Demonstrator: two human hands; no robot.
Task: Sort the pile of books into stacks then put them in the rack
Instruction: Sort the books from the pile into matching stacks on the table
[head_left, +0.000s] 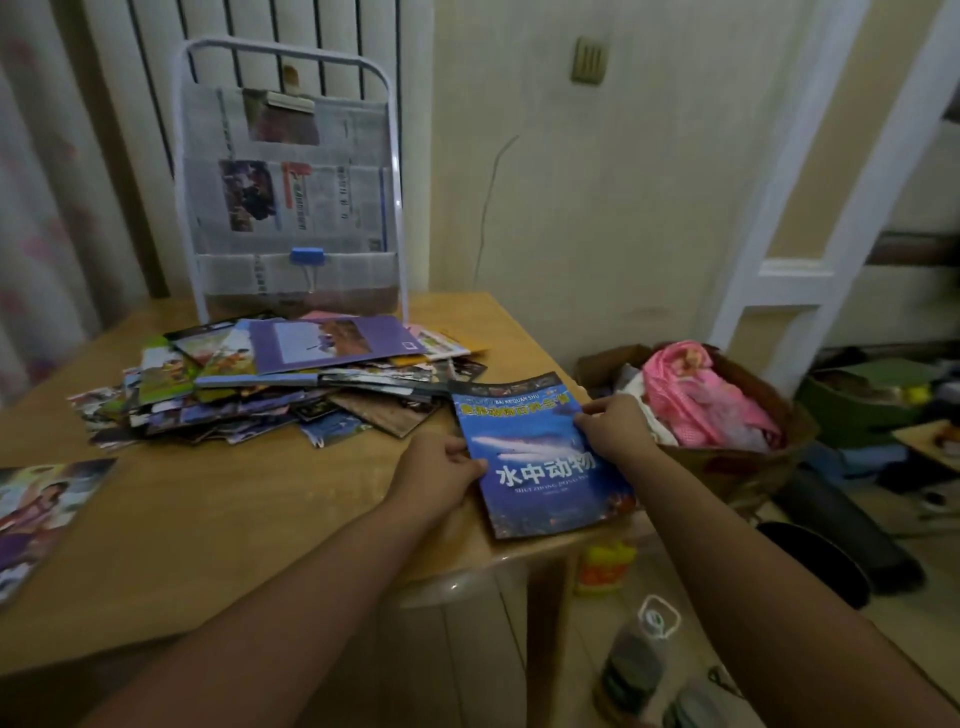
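A blue book (540, 457) with a dolphin cover lies at the right front corner of the wooden table (249, 499). My left hand (441, 470) grips its left edge and my right hand (615, 423) pinches its right edge. A loose pile of books (270, 384), topped by a purple one (332, 340), sprawls across the middle of the table. Behind the pile stands the white wire rack (291, 182), lined with newspaper and fastened with a blue clip. Another book (36, 514) lies alone at the table's left edge.
A cardboard box (737, 457) with pink cloth stands right of the table. On the floor below are a plastic bottle (636, 660), a yellow toy (605, 566) and dark bags. A white ladder frame (810, 270) leans at the right.
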